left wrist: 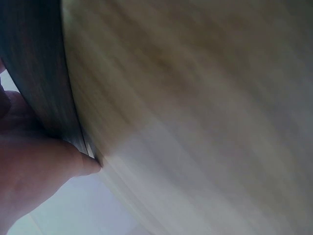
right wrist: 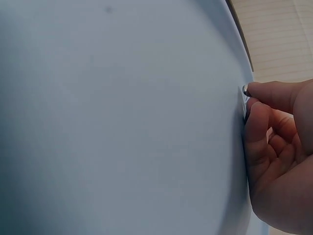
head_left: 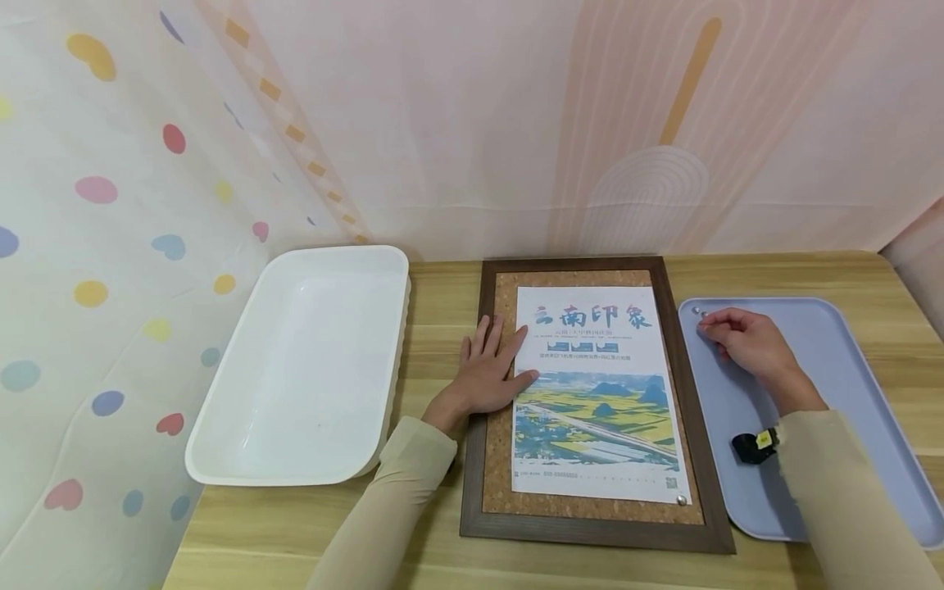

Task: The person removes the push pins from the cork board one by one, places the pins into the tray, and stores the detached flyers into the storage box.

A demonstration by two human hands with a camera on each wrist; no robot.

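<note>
A printed poster (head_left: 590, 344) lies on a cork board (head_left: 503, 459) with a dark wooden frame (head_left: 597, 534). One silver thumbtack (head_left: 682, 500) sits at the poster's lower right corner. My left hand (head_left: 487, 373) rests with spread fingers across the board's left edge, thumb and index fingertip on the paper. Over the far left corner of the blue tray (head_left: 819, 360), my right hand (head_left: 755, 348) has thumb and fingers bent together. A small silver thumbtack (right wrist: 245, 90) is right at its fingertip; I cannot tell whether it is pinched. Another silver thumbtack (head_left: 696, 310) lies beside it.
A deep white basin (head_left: 295, 459) stands to the left of the board. Within the blue tray, a small black object (head_left: 751, 448) with a yellow label lies near the right sleeve. Patterned cloth (head_left: 457, 123) rises behind the wooden table (head_left: 442, 311).
</note>
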